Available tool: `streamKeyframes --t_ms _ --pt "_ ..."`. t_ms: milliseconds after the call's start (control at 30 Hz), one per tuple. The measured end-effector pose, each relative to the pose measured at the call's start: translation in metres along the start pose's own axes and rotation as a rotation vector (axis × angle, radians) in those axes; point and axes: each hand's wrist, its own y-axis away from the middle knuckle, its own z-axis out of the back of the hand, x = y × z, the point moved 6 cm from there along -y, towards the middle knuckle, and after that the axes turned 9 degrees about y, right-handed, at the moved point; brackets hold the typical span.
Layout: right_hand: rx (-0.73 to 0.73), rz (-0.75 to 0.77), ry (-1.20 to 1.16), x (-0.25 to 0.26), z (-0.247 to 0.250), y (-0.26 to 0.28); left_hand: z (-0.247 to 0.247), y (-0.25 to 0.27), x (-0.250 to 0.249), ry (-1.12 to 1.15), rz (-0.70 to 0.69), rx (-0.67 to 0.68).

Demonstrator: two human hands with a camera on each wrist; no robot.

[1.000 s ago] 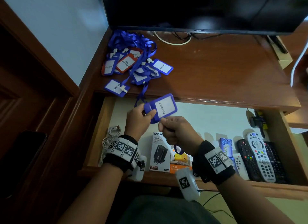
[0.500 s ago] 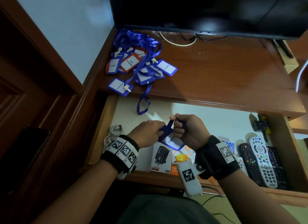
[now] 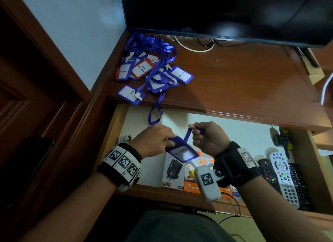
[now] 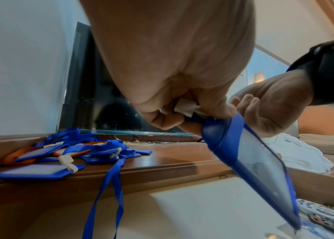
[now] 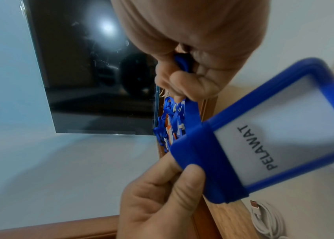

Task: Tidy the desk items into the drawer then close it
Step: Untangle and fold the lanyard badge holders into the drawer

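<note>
Over the open drawer [image 3: 115,133] I hold a blue badge holder [image 3: 181,152] [image 5: 268,134] [image 4: 260,171] printed PELAWAT. My left hand [image 3: 155,140] [image 5: 162,194] pinches its top end, where the lanyard is wound round it. My right hand [image 3: 207,138] [image 4: 270,111] grips the blue lanyard strap [image 3: 188,132] [image 5: 182,64], pulled taut up from the holder. A pile of blue and orange badge holders with lanyards [image 3: 151,70] [image 4: 63,153] lies on the desk's back left, one loop [image 3: 155,113] hanging over the edge.
In the drawer lie charger boxes [image 3: 180,171], several remotes [image 3: 282,177] at the right and a coiled white cable [image 3: 124,138] [image 5: 268,221] at the left. A dark TV [image 3: 225,12] stands at the desk's back, cables beneath it.
Both hands came down from desk-edge height into the drawer opening with the badge holder. It now lies flatter, label up, and the right hand has drawn the strap up and taut.
</note>
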Motion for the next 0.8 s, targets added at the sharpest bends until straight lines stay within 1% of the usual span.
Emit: streamKeyframes --t_ms 67,133,267,367,467,533,567,600,633,700,733,800 --pt "0.029 -0.004 0.137 0.002 -0.003 -0.001 0.002 -0.003 -0.004 0.016 -0.013 0.037" --pt "0.074 0.007 0.239 0.006 -0.005 -0.001 0.007 -0.005 -0.008 0.157 -0.042 0.021" --pt "0.175 -0.006 0.135 0.014 -0.003 -0.004 0.027 -0.003 -0.013 0.554 -0.089 -0.139" --pt "0.363 0.012 0.072 0.021 -0.014 0.009 0.033 -0.005 -0.018 0.719 -0.119 -0.236" --pt "0.500 0.089 0.074 0.024 -0.017 0.019 0.027 -0.012 -0.021 0.966 -0.086 -0.297" --pt "0.597 0.074 0.039 0.018 -0.021 0.015 0.021 -0.014 -0.019 1.103 -0.005 -0.379" --pt "0.592 0.049 0.030 0.013 -0.021 0.006 0.019 -0.013 -0.015 1.141 0.051 -0.450" --pt "0.556 0.020 0.040 0.008 -0.021 -0.002 0.018 -0.011 -0.011 1.160 0.107 -0.528" --pt "0.505 -0.006 0.076 0.005 -0.020 -0.008 0.016 -0.009 -0.007 1.178 0.151 -0.594" --pt "0.480 -0.028 0.181 0.004 -0.023 -0.012 0.015 -0.002 0.000 1.209 0.208 -0.708" --pt "0.482 -0.028 0.233 0.004 -0.025 -0.013 0.015 0.002 0.003 1.219 0.233 -0.753" --pt "0.472 -0.019 0.302 0.008 -0.029 -0.015 0.014 0.011 0.011 1.213 0.290 -0.800"
